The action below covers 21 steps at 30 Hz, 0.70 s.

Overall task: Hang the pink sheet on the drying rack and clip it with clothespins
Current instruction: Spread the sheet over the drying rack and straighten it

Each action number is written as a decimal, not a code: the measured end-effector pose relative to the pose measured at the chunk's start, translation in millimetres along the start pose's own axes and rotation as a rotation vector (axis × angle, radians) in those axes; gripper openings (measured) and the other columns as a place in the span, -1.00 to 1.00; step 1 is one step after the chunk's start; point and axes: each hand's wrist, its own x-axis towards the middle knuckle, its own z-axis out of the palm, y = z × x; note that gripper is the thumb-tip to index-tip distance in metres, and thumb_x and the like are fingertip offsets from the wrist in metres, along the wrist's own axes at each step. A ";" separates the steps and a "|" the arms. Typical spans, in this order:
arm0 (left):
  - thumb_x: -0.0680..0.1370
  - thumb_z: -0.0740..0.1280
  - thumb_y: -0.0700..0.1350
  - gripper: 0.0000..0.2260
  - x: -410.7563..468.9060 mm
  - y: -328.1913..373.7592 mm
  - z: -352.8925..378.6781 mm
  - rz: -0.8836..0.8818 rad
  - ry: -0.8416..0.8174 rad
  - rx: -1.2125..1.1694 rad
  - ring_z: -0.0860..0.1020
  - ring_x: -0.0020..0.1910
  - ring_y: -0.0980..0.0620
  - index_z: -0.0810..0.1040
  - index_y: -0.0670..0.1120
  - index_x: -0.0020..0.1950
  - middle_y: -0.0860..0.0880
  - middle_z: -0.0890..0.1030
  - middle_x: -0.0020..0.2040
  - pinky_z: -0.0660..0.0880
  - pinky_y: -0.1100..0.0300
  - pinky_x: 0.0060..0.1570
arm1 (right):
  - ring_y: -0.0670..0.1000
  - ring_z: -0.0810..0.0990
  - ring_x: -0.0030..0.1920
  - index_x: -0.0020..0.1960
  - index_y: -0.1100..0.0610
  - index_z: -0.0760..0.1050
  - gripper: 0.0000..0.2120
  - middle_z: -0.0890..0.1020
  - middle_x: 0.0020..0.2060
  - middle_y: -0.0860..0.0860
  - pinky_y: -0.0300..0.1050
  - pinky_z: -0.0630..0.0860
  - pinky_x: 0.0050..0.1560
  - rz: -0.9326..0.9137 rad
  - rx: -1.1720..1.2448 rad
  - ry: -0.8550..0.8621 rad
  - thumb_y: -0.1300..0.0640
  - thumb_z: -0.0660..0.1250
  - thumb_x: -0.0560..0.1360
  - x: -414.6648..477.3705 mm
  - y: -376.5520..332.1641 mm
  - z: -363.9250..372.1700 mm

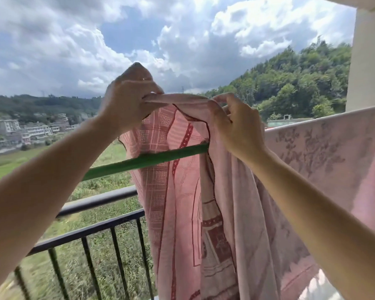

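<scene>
The left grip (128, 100) and right grip (236, 124), fingers curled, each pinch the pink sheet (182, 202) by its top edge, stretched between them above the green pole (143, 161); the rest hangs below.

Black balcony railing (100, 200) btm left, white pillar (368, 61) top right, wooded hill (290, 79) w/ bldgs (35, 129) beyond.

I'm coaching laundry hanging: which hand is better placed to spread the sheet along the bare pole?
Left, probably. The left hand pinches the sheet edge toward the uncovered end of the green pole; the right hand grips it beside the stretch already hung.
</scene>
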 end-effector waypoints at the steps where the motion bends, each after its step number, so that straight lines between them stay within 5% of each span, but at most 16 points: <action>1: 0.45 0.46 0.02 -0.79 -6.2 -7.2 -12.3 0.066 -0.029 0.078 0.48 -0.11 0.03 0.68 -0.07 -0.01 -0.02 0.52 -0.08 0.42 0.22 -0.23 | -0.10 0.60 -0.28 0.15 0.01 0.54 -0.64 0.64 -0.11 -0.10 -0.24 0.37 -0.42 -0.016 -0.062 0.019 -0.21 0.15 0.62 -4.6 -11.9 -0.3; 4: 0.47 0.43 -0.09 -0.78 -31.7 -28.4 -42.0 0.213 -0.187 0.332 0.54 -0.14 -0.15 0.65 -0.16 0.06 -0.16 0.55 -0.07 0.55 -0.03 -0.24 | -0.10 0.48 -0.31 0.01 0.07 0.59 -0.68 0.54 -0.21 -0.09 -0.28 0.26 -0.42 -0.096 -0.180 -0.013 -0.13 0.19 0.63 -23.4 -48.9 9.1; 8: 0.54 0.35 -0.19 -0.87 -81.6 -69.4 -80.0 0.120 -0.497 0.275 0.49 -0.33 0.05 0.64 -0.19 0.02 -0.10 0.63 -0.17 0.53 0.18 -0.31 | -0.18 0.33 -0.57 -0.26 0.14 0.56 -0.65 0.49 -0.52 -0.08 -0.28 0.21 -0.53 -0.003 0.164 -0.343 -0.01 0.26 0.62 -58.5 -116.7 49.8; 13: 0.49 0.39 -0.26 -0.86 -154.2 -141.1 -156.2 -0.190 -0.574 0.277 0.55 -0.45 -0.03 0.52 -0.12 0.01 -0.13 0.63 -0.28 0.50 0.12 -0.47 | -0.14 0.38 -0.55 -0.20 0.24 0.62 -0.68 0.60 -0.45 0.06 -0.34 0.27 -0.52 0.026 0.396 -0.501 0.08 0.28 0.62 -93.2 -227.2 121.0; 16: 0.41 0.48 -0.30 -0.83 -189.8 -182.8 -209.2 -0.433 -0.520 0.162 0.59 -0.28 -0.13 0.54 -0.09 -0.15 -0.14 0.64 -0.24 0.55 -0.03 -0.26 | -0.07 0.50 -0.47 -0.17 0.19 0.63 -0.71 0.60 -0.44 0.01 -0.18 0.48 -0.38 0.058 0.492 -0.505 0.08 0.26 0.62 -101.1 -286.9 157.3; 18: 0.38 0.52 -0.24 -0.86 -211.4 -198.9 -236.0 -0.585 -0.521 0.069 0.59 -0.20 -0.14 0.63 -0.09 -0.13 -0.10 0.63 -0.21 0.56 -0.10 -0.12 | -0.04 0.51 -0.38 -0.16 0.11 0.60 -0.71 0.61 -0.36 -0.02 -0.12 0.49 -0.29 0.050 0.412 -0.404 0.00 0.23 0.61 -103.3 -311.9 174.6; 21: 0.43 0.47 -0.27 -0.88 -247.4 -206.2 -244.6 -0.774 -0.504 0.093 0.58 -0.16 -0.13 0.69 -0.10 -0.07 -0.11 0.67 -0.13 0.54 0.05 -0.14 | 0.02 0.53 -0.03 0.02 -0.04 0.60 -0.69 0.62 -0.02 -0.01 -0.01 0.43 0.02 -0.039 0.115 -0.342 -0.18 0.15 0.59 -108.9 -318.8 192.9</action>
